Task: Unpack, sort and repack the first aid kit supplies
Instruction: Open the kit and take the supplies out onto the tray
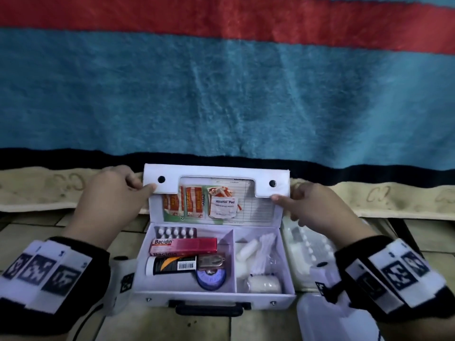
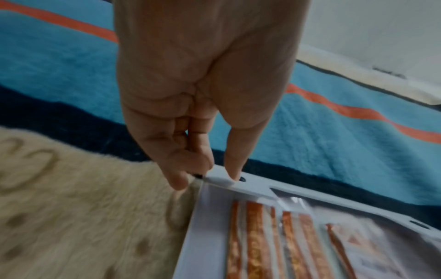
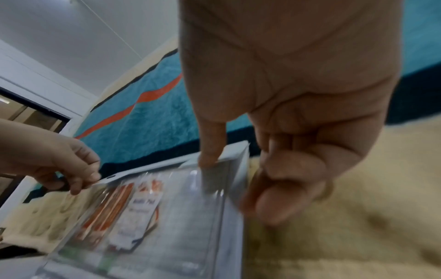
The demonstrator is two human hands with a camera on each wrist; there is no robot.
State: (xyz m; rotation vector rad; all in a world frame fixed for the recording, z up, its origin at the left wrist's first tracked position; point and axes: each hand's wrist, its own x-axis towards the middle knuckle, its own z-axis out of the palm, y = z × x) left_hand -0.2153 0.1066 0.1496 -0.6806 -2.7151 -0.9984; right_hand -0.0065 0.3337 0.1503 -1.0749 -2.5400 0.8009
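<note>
A tiled floor [image 1: 275, 323] carries the white first aid kit [image 1: 214, 295], set at 6 o'clock in the head view, against a cream fleece edge [image 1: 37, 190] and a blanket [image 1: 221, 94] banded blue, red and black. The left hand [image 1: 110, 195], at 9 o'clock of the raised lid [image 1: 216, 178], pinches the lid's left corner between thumb and curled fingers; the right hand [image 1: 317, 207], at 3 o'clock, pinches the right corner the same way. The lid's clear pocket holds orange plaster packets [image 1: 183, 203] and an Alcohol Pad sachet [image 1: 224, 205]. Below, the left compartment holds a blister strip [image 1: 176, 232], a red Bacidin box [image 1: 183, 244], a black tube [image 1: 172, 264] and a blue tape roll [image 1: 211, 279]; the right compartment holds cotton buds [image 1: 263, 252] and a bandage roll [image 1: 264, 284]. Only the right wrist view shows a white wall [image 3: 71, 47] and a dark doorway [image 3: 31, 117]; only the left wrist view shows the thumb tip [image 2: 235, 169] beside a black snap [image 2: 242, 179]
</note>
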